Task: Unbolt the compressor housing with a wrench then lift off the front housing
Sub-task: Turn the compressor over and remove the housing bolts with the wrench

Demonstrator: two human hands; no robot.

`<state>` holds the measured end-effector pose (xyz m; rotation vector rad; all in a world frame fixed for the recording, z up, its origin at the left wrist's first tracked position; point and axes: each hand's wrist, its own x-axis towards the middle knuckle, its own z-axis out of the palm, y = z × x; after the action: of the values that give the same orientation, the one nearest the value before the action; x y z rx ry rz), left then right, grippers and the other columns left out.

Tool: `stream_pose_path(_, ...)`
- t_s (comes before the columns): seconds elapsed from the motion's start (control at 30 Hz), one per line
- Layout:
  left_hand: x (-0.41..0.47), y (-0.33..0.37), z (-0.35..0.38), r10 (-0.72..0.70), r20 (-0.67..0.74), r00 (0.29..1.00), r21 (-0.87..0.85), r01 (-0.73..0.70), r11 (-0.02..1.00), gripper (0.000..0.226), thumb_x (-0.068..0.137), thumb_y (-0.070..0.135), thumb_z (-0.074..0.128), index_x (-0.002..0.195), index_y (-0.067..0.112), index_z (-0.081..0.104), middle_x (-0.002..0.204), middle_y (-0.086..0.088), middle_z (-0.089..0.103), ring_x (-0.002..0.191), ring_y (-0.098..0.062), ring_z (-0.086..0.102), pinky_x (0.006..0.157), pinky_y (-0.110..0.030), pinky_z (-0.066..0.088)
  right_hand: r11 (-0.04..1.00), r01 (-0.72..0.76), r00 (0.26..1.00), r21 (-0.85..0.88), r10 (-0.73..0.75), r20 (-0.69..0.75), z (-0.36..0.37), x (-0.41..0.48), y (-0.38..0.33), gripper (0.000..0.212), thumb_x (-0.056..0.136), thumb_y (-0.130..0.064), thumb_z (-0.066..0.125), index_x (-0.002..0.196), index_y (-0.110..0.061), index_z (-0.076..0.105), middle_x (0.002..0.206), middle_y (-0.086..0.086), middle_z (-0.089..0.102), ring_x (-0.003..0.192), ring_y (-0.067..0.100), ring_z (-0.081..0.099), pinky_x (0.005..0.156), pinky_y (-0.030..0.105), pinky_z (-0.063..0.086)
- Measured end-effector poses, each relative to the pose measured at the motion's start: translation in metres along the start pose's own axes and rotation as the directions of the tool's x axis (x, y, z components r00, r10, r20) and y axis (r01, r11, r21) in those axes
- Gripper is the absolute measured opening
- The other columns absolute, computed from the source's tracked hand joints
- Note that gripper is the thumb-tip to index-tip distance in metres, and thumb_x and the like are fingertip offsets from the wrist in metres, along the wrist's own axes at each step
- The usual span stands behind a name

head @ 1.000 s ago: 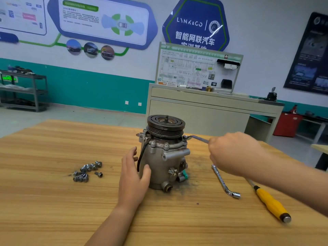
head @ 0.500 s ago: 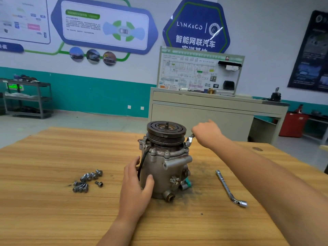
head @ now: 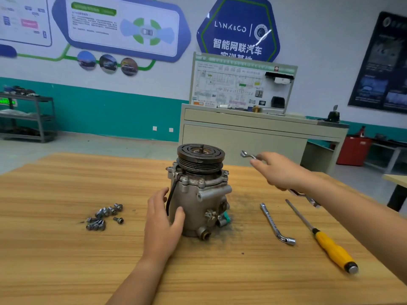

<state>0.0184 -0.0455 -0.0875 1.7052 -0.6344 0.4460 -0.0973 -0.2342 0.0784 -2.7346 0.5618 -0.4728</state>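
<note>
One grey compressor (head: 198,205) upright, pulley (head: 200,158) atop; left hand (head: 161,219) fingers (head: 164,193) straight against it; right hand (head: 279,172) grips wrench (head: 247,154).

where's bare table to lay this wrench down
For the wrench: widest bare wood is the table left of and nearer than the bolts, and the near strip between left forearm and screwdriver. Crowded: right of the compressor, where the socket wrench, screwdriver and right arm lie close together.
</note>
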Motion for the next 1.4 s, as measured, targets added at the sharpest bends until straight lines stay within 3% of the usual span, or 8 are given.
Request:
stream_pose_path(0.13,0.0,0.001,-0.001,0.006,-0.015,1.0,0.0,-0.006,1.0,0.051,0.087,0.009,0.059,0.134,0.011,0.04,0.125,0.004,0.039,0.116,-0.006,0.038,0.098,-0.02,0.028,0.997,0.039,0.988,-0.072,-0.028,0.154,0.007,-0.011,-0.01,0.037,0.099,-0.036,0.034,0.125,-0.015,0.052,0.064,-0.001,0.049,0.049,0.01,0.045,0.039,0.02,0.036)
stream_pose_path(0.27,0.0,0.001,-0.001,0.009,-0.018,1.0,-0.008,-0.009,1.0,0.051,0.087,0.011,0.059,0.135,0.013,0.039,0.124,0.006,0.038,0.114,-0.002,0.036,0.097,-0.02,0.028,0.953,0.104,0.988,-0.284,-0.066,0.138,0.013,-0.009,-0.015,0.037,0.1,-0.034,0.032,0.114,-0.013,0.059,0.091,0.002,0.061,0.081,0.017,0.057,0.07,0.031,0.047)
stream_pose_path(0.5,0.001,-0.001,0.002,0.013,-0.022,1.0,-0.013,-0.013,1.0,0.05,0.087,0.009,0.059,0.133,0.011,0.041,0.123,0.005,0.039,0.114,-0.006,0.039,0.097,-0.019,0.028,0.499,0.208,0.964,-0.841,-0.249,0.091,0.024,-0.013,-0.032,0.022,0.094,-0.007,0.04,0.116,-0.008,0.043,0.057,-0.002,0.032,0.047,0.018,0.035,0.039,0.028,0.021)
stream_pose_path(0.73,0.002,-0.001,0.002,0.005,-0.014,1.0,-0.011,-0.005,1.0,0.048,0.086,0.009,0.058,0.132,0.01,0.042,0.126,-0.002,0.043,0.114,-0.011,0.042,0.095,-0.021,0.031,0.379,0.238,0.964,-0.894,-0.204,0.171,0.017,-0.01,-0.042,0.019,0.093,-0.006,0.04,0.111,-0.009,0.047,0.06,-0.001,0.03,0.048,0.016,0.03,0.04,0.026,0.02)
stream_pose_path(0.9,0.002,-0.001,0.001,0.003,-0.008,1.0,-0.004,-0.003,1.0,0.049,0.087,0.011,0.057,0.133,0.011,0.04,0.129,-0.003,0.043,0.117,-0.011,0.041,0.097,-0.023,0.032,0.426,0.27,0.961,-0.863,-0.177,0.213,0.016,-0.005,-0.029,0.023,0.097,-0.022,0.029,0.112,-0.009,0.04,0.059,-0.001,0.037,0.048,0.013,0.035,0.041,0.025,0.025)
stream_pose_path(1.1,0.004,-0.002,0.004,-0.009,0.017,1.0,0.004,0.009,1.0,0.049,0.087,0.013,0.056,0.134,0.015,0.04,0.125,-0.001,0.043,0.113,-0.016,0.046,0.097,-0.037,0.042,0.336,0.311,0.942,-0.889,-0.23,0.243,0.01,0.018,-0.013,0.031,0.092,-0.001,0.04,0.121,-0.009,0.037,0.059,-0.001,0.037,0.046,0.013,0.035,0.039,0.025,0.025)
stream_pose_path(1.3,0.004,-0.003,0.007,-0.007,0.007,1.0,0.001,0.007,1.0,0.051,0.086,0.011,0.056,0.134,0.013,0.04,0.125,-0.001,0.044,0.116,-0.015,0.043,0.099,-0.033,0.038,0.541,0.339,0.905,-0.77,-0.412,0.11,0.032,0.067,-0.011,0.037,0.089,0.005,0.043,0.123,-0.008,0.045,0.11,0.012,0.057,0.098,0.027,0.056,0.072,0.032,0.045)
stream_pose_path(1.4,0.003,-0.005,0.004,0.005,0.005,1.0,-0.005,-0.005,1.0,0.053,0.085,0.012,0.06,0.134,0.014,0.04,0.124,0.005,0.042,0.115,-0.008,0.041,0.096,-0.027,0.036,0.636,0.36,0.894,-0.682,-0.443,0.059,0.046,0.074,-0.008,0.037,0.09,0.003,0.041,0.126,-0.009,0.045,0.115,0.011,0.057,0.103,0.027,0.055,0.078,0.034,0.046)
